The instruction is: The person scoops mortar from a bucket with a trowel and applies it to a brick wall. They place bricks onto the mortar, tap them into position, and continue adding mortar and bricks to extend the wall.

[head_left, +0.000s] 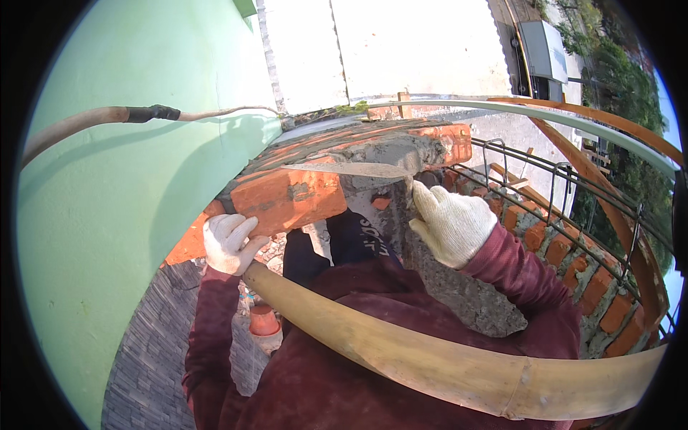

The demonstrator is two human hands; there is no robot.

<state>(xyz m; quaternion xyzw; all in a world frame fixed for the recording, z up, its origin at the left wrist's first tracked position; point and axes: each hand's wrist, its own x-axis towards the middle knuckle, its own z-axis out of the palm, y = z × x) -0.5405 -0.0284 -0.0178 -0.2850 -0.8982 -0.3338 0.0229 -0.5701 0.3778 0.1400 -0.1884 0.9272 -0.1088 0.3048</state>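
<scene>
My right hand [453, 221], in a white knit glove, is closed round the handle end of a trowel [351, 169]. Its thin flat blade, smeared with mortar, points left across the top of the brickwork. An orange brick [290, 197] with mortar patches lies at the near edge of the wall [322, 148], just under the blade tip. My left hand [231, 244], gloved too, has its fingers bent against the brick's lower left corner, the thumb below. Grey mortar [401, 152] spreads over the wall top right of the brick.
A thick bamboo pole [401, 347] crosses in front of my body. On the left rises a green wall [107, 236] with a hose [79, 129]. Steel rebar [552, 175] runs above a brick row [591, 290] on the right. Below is an orange bucket [264, 321].
</scene>
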